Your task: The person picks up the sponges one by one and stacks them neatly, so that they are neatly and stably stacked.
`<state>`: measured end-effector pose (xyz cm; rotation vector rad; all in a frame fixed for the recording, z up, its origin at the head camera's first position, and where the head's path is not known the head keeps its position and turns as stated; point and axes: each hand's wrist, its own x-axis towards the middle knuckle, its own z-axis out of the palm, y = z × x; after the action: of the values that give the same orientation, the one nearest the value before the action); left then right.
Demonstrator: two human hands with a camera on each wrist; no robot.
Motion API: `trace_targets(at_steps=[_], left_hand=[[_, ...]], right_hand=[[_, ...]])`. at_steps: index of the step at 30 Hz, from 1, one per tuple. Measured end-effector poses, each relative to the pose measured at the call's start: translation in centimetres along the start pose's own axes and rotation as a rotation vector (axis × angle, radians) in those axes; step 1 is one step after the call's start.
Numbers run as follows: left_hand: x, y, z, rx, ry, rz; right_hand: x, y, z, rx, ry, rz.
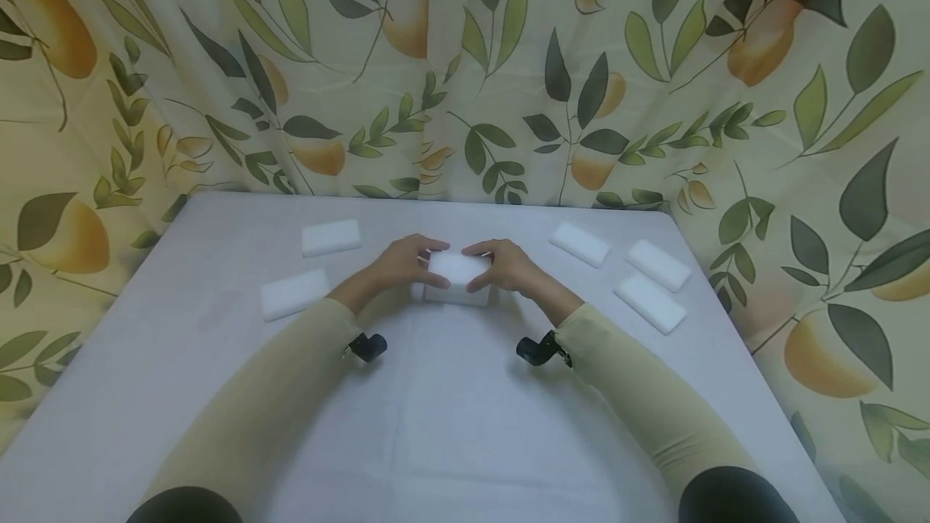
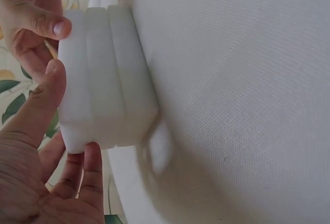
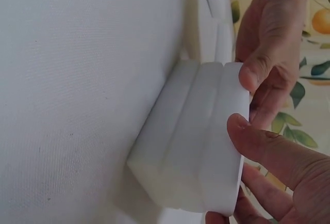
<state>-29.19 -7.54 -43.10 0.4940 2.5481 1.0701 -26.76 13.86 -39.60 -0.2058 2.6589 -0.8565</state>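
I have both sets of fingers grasping the top block [image 1: 459,266] of a white stack [image 2: 105,87]: the left hand [image 1: 403,263] pinches its left end and the right hand [image 1: 513,266] its right end, each thumb on the near side. Through the wrist views I count three blocks in that stack, lying flat on one another directly between and below the fingers, their edges almost flush. The stack rests on the white tabletop [image 1: 443,410]. Out to the left of the left fingers I see two loose blocks, a far one [image 1: 331,238] and a nearer one [image 1: 295,294] beside the forearm. To the right of the right fingers lie three more: one angled block [image 1: 580,244], then an outer pair, the farther block [image 1: 658,265] just beside the closer block [image 1: 650,304]. Behind the fingers, on my side, a black camera [image 1: 367,347] sits at the left wrist and another camera [image 1: 539,349] at the right; beyond the fingers hangs a fruit-patterned cloth [image 1: 494,79].
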Motion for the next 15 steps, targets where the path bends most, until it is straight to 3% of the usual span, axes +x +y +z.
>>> trace_targets(at_steps=[15], left_hand=[[0.0, 0.0, 0.0, -0.044, -0.007, -0.033]], right_hand=[[-0.6, 0.4, -1.2, 0.081, -0.007, 0.034]])
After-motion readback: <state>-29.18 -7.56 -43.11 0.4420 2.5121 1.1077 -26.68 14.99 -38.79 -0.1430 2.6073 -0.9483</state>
